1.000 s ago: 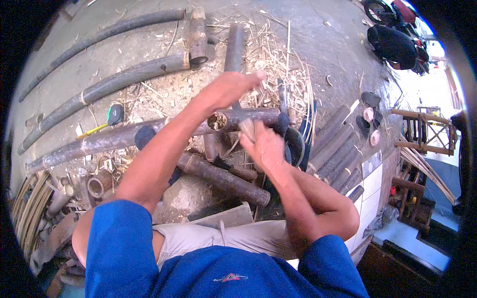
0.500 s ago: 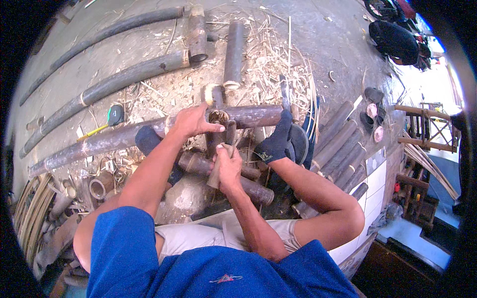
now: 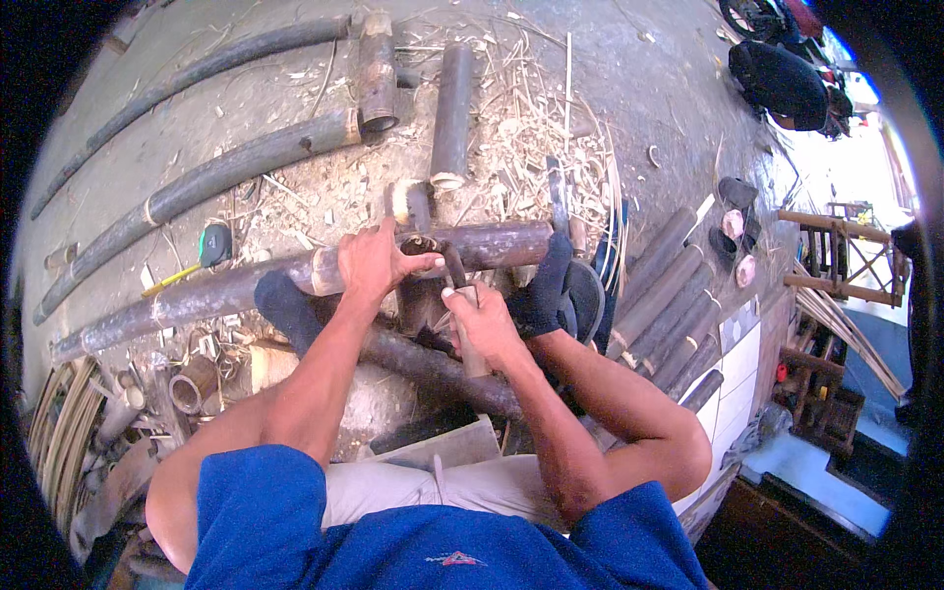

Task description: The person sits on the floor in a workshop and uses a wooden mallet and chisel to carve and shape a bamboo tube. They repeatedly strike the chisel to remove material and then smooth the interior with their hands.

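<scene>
A dark bamboo pole (image 3: pixel 197 300) lies crosswise in front of me, with a hole (image 3: pixel 418 244) cut in its upper side. My left hand (image 3: pixel 369 264) grips the pole just left of the hole, thumb stretched towards it. In my closed right hand (image 3: pixel 482 320) is a wooden-handled tool (image 3: pixel 474 362); its dark, narrow blade points up to the hole's right edge. The blade's exact shape is too small to tell. A short bamboo piece (image 3: pixel 411 205) stands against the pole's far side. My dark-socked feet (image 3: pixel 285 300) rest by the pole on either side of my hands.
Wood chips and shavings (image 3: pixel 511 147) cover the floor. Longer bamboo poles (image 3: pixel 246 157) lie at the far left, and a cut tube (image 3: pixel 452 113) lies beyond my hands. A tape measure (image 3: pixel 214 244) sits left. Several bamboo lengths (image 3: pixel 669 295) lie right, near a bamboo frame (image 3: pixel 846 256).
The tool has swung over, its handle end now leaning to the right instead of left, with my right hand shifted rightwards. My left hand has slid slightly down and left. The whole view has shifted a little.
</scene>
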{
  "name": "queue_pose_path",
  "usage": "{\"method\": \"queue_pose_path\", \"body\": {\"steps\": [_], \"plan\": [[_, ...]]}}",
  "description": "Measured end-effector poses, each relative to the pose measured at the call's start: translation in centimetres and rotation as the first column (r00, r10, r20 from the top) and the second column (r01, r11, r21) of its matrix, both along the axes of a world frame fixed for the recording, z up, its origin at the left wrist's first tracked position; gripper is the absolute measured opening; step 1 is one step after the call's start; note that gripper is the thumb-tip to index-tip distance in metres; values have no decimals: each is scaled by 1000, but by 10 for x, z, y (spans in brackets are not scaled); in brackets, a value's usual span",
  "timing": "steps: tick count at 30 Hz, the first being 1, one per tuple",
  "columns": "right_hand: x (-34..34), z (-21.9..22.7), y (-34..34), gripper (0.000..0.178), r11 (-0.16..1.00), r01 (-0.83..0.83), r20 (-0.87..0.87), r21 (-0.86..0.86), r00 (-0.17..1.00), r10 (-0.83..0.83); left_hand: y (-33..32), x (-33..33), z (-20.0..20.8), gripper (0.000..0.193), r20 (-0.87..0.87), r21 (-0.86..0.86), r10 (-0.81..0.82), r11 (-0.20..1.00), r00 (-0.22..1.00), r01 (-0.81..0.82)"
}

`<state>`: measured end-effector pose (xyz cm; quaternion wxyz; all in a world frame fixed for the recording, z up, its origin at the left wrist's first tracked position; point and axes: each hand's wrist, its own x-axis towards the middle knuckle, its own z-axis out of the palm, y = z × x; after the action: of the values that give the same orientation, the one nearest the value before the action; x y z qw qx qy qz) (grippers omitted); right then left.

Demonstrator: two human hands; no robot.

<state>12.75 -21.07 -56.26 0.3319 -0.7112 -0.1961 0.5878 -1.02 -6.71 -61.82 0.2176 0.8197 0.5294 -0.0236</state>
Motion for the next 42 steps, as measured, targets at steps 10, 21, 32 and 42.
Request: {"method": "queue_pose_path", "body": {"steps": [10,21,32,42], "plan": [[69,7,54,39,833,-549,183,-70,814,552,1,1,-13,85,87,112,89,989,992,-98],[73,-8,68,52,584,-809,519,-71,470,714,11,-19,-5,87,112,-88,-133,986,985,143],[-13,-20,-4,53,820,-566,189,85,817,544,12,-50,1,94,-1,-26,-353,935,936,353],[-69,-5,16,28,995,-49,-178,87,982,64,8,-61,-15,76,154,128,-382,922,911,365]]}}
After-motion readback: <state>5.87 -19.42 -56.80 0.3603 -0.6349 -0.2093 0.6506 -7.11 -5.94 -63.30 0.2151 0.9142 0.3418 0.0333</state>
